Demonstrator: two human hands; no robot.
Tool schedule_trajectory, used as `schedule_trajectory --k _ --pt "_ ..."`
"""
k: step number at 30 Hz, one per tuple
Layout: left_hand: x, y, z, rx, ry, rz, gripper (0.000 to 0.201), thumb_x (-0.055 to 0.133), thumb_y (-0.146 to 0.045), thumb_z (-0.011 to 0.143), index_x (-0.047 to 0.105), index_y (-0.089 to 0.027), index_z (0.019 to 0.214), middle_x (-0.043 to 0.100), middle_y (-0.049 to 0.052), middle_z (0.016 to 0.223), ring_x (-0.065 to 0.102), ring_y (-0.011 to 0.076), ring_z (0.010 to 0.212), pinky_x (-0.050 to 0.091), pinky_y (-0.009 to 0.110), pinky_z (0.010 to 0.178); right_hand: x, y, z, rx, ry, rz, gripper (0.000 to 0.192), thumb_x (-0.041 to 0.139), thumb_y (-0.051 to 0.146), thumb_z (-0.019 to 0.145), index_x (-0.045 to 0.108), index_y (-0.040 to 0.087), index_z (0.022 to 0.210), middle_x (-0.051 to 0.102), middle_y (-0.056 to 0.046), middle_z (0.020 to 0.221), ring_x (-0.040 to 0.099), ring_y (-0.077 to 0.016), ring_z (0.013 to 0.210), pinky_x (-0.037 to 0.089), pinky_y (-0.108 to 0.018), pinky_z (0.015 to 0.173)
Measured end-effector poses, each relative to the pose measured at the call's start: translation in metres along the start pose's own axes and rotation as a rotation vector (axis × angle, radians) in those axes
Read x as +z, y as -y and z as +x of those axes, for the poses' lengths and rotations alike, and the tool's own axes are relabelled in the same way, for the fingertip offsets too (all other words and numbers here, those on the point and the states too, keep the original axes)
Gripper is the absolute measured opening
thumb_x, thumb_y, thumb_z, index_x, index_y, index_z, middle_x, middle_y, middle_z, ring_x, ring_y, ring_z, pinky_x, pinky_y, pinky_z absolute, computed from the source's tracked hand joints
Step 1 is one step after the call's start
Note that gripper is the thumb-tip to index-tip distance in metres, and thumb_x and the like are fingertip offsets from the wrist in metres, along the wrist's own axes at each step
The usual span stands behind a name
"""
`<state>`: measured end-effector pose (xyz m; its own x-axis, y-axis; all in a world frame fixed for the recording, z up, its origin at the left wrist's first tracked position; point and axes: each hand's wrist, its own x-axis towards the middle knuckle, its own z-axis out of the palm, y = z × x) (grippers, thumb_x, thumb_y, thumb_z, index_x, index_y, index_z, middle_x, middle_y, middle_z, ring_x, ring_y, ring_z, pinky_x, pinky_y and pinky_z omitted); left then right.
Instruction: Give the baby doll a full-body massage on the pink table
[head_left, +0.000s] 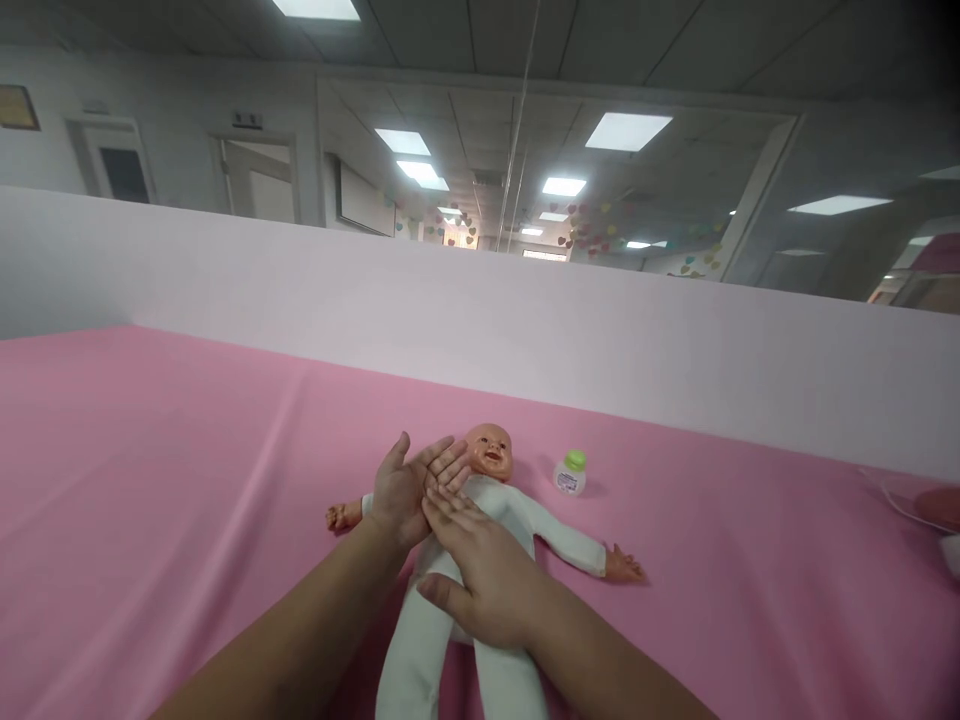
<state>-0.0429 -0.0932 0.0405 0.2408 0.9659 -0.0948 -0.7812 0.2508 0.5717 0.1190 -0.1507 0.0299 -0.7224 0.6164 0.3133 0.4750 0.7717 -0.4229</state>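
A baby doll (562,535) with a white cloth body lies on its back, arms spread, head at the far end. Above its chest, my left hand (409,490) is turned palm up with the fingers stretched out. My right hand (487,575) lies palm down, its fingertips resting on the left palm and its thumb apart. Neither hand shows anything held. Part of the doll's torso is hidden behind my hands. To the right of the doll's head stands a small clear bottle (570,478) with a green cap and a printed label.
Pink sheeting (187,480) covers the surface, with a few creases. A low white wall (450,320) runs along the back, with glass above it. At the right edge are a reddish round item (939,507) and part of a white object (952,550).
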Motion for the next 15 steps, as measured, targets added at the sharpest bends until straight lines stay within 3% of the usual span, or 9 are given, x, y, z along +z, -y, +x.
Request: schedule_trajectory --k 4,8,12,15 --pt "0.006 0.013 -0.004 -0.021 0.012 -0.017 0.079 0.037 -0.067 0.102 0.048 -0.006 0.151 0.064 0.026 0.143 0.064 0.0353 0.132 0.052 0.05 0.11 0.0 -0.003 0.006 -0.025 -0.015 -0.001 0.092 0.054 0.066 0.1 0.025 0.009 0.167 0.021 -0.018 0.173 0.021 -0.0333 0.162 0.017 -0.054 0.133" --pt "0.011 0.026 -0.004 -0.087 0.027 0.007 0.086 0.037 -0.071 0.099 0.046 -0.005 0.153 0.063 0.028 0.142 0.061 0.0397 0.135 0.048 0.058 0.113 -0.005 -0.016 0.008 0.055 -0.036 -0.076 0.091 0.054 0.065 0.101 0.024 0.01 0.167 0.023 -0.018 0.173 0.02 -0.0337 0.162 0.015 -0.056 0.133" --pt "0.008 0.02 -0.001 -0.024 -0.013 0.023 0.083 0.041 -0.069 0.099 0.044 -0.006 0.154 0.063 0.027 0.142 0.062 0.0387 0.134 0.047 0.059 0.114 -0.012 -0.023 0.003 0.113 -0.032 -0.106 0.086 0.056 0.064 0.1 0.031 0.014 0.166 0.025 -0.015 0.173 0.019 -0.033 0.162 0.016 -0.055 0.133" --pt "0.001 0.008 0.002 0.036 -0.04 0.056 0.083 0.041 -0.07 0.099 0.046 -0.006 0.152 0.063 0.027 0.143 0.062 0.0373 0.134 0.052 0.055 0.111 -0.013 -0.015 0.0 0.101 -0.013 -0.077 0.088 0.059 0.065 0.097 0.03 0.02 0.167 0.031 -0.012 0.171 0.027 -0.0332 0.16 0.02 -0.054 0.132"
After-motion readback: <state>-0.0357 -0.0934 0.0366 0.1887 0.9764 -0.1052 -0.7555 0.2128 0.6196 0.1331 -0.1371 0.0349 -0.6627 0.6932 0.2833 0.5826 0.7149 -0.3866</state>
